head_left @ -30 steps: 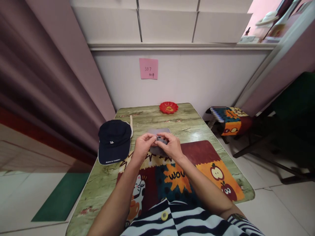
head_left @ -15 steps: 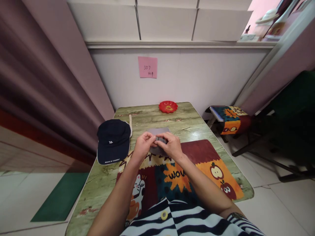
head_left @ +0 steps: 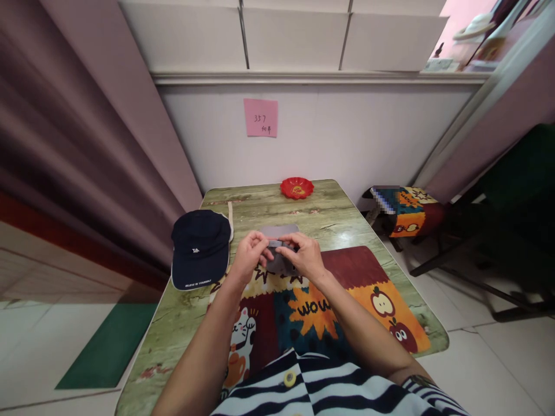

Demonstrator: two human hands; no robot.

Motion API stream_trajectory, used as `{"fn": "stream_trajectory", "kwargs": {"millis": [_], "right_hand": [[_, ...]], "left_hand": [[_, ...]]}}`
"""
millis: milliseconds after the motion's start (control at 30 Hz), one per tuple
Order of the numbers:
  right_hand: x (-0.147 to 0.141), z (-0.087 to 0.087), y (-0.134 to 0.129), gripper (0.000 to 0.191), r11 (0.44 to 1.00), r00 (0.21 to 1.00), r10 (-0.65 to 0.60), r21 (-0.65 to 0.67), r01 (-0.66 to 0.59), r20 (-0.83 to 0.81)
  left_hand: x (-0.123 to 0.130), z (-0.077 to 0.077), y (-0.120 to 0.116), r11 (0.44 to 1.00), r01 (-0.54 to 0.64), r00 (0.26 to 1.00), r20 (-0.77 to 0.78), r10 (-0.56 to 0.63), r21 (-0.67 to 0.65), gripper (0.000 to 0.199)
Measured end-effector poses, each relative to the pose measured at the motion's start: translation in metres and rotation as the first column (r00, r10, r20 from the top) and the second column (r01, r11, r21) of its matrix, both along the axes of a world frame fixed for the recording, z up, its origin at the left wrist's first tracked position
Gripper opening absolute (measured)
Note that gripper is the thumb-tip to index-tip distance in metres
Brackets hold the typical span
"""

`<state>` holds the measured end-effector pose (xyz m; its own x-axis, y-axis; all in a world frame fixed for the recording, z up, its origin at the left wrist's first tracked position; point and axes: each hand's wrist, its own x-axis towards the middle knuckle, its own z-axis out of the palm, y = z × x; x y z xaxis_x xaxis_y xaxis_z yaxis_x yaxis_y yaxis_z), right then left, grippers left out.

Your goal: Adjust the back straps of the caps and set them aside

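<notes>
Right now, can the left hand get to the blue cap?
Probably yes: the cap lies close beside the left hand with nothing standing between them, though that hand seems busy with a small grey thing.

- A pale wall [head_left: 338, 127] stands behind the table [head_left: 165, 341], with a pink paper [head_left: 261, 118] stuck on it.
- White panels [head_left: 299, 43] rise above a narrow ledge [head_left: 321, 78].
- A mauve curtain [head_left: 143, 133] hangs at left.
- The tabletop has a green wood grain and catches a patch of glare at right.
- A patterned cover [head_left: 410, 216] drapes a low seat beyond the table's right side.
- Light tiles [head_left: 511, 358] cover the floor; a green mat [head_left: 106, 349] lies at left.
</notes>
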<state>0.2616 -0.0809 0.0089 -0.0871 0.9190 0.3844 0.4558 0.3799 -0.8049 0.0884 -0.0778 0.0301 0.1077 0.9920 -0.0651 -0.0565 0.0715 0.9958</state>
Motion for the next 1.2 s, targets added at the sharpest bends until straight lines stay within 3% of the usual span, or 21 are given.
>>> {"fn": "stream_trajectory", "kwargs": {"millis": [167,267,400,500,600,800,1200], "right_hand": [[-0.001,-0.003,0.001,0.021,1.0,0.998,0.029,0.0,-0.029,-0.046],[0.002,-0.005,0.002,0.027,0.997,0.996,0.07,-0.013,-0.071,-0.054],[0.019,-0.002,0.003,0.051,0.97,0.975,0.217,-0.12,-0.211,0.04],[0.032,0.001,0.008,0.027,0.936,0.936,0.312,-0.22,-0.274,0.161],[0.038,0.002,0.016,0.01,0.911,0.935,0.342,-0.276,-0.307,0.09],[0.032,-0.006,0.028,0.014,0.911,0.935,0.321,-0.222,-0.347,-0.148],[0.025,-0.009,0.027,0.023,0.899,0.926,0.323,-0.243,-0.365,-0.197]], "left_hand": [[-0.001,-0.007,0.003,0.975,0.197,0.978,-0.043,-0.202,-0.099,0.04],[-0.002,-0.013,0.007,0.976,0.191,0.977,-0.072,-0.199,-0.109,0.039],[-0.012,-0.012,0.013,0.983,0.161,0.984,-0.068,-0.167,-0.085,0.036],[-0.022,-0.006,0.02,0.981,0.176,0.978,-0.098,-0.184,-0.08,0.034],[-0.03,0.001,0.025,0.969,0.23,0.958,-0.155,-0.242,-0.094,0.033],[-0.037,0.002,0.032,0.949,0.295,0.939,-0.151,-0.309,-0.111,0.035],[-0.032,0.005,0.033,0.937,0.31,0.943,-0.071,-0.324,-0.158,0.036]]}}
